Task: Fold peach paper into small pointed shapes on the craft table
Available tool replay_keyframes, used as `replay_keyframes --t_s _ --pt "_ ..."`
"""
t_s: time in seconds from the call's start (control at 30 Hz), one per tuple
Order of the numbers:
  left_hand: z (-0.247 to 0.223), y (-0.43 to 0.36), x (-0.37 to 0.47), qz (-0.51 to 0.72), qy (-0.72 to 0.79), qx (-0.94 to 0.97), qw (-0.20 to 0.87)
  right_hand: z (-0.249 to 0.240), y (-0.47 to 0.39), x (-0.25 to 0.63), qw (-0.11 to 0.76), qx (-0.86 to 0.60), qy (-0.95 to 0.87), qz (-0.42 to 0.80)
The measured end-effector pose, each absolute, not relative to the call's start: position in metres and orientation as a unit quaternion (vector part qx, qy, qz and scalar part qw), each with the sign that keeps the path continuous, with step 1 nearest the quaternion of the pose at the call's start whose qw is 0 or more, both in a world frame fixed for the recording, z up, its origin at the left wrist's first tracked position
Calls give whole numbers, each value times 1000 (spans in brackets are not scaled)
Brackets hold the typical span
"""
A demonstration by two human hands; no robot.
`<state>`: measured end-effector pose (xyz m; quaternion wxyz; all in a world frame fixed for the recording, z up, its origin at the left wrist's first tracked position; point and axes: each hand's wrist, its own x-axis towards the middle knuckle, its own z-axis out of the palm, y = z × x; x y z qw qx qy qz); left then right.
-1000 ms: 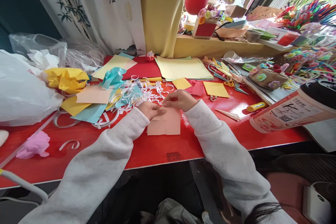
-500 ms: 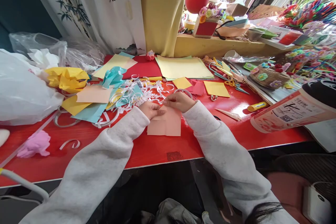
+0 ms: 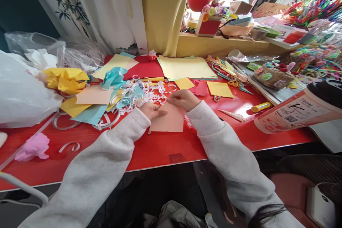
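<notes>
A square of peach paper (image 3: 171, 120) is between my hands above the red table. My left hand (image 3: 152, 110) pinches its left edge, with the thumb lying on the paper. My right hand (image 3: 185, 100) grips the upper edge with bent fingers. The paper's top corner is partly covered by the fingers. Just beyond my hands lies a heap of curled white paper strips (image 3: 152, 91). A ring of tape, partly hidden, sits behind my right hand.
Yellow sticky notes (image 3: 220, 89) and a pale paper cone (image 3: 232, 115) lie to the right, near a large paper cup (image 3: 296, 108). At left are crumpled yellow paper (image 3: 66, 80), a white plastic bag (image 3: 25, 94) and a crumpled pink piece (image 3: 33, 146). Pale yellow sheets (image 3: 187, 67) lie behind.
The peach paper's near edge has risen away from me, and its horizontal fold line no longer shows. Both hands keep their grip and have shifted only slightly.
</notes>
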<state>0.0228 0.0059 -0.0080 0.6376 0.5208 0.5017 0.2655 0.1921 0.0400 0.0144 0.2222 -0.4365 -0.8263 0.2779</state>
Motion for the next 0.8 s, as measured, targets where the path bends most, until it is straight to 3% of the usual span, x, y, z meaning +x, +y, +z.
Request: replay_keyframes --t_s 0.23,0.47,0.6,0.7,0.8 --pt "-8 6 22 303 528 577 544 13 48 202 275 -460 -797 278" --pt "-11 3 28 314 456 561 615 13 44 198 254 -438 -805 309" --pt "-5 0 27 392 494 518 578 15 42 197 324 -422 -739 413" --pt "0 2 24 423 496 472 594 15 43 199 312 -381 -707 508" --pt "1 5 22 446 502 445 593 13 43 200 314 -380 -765 415"
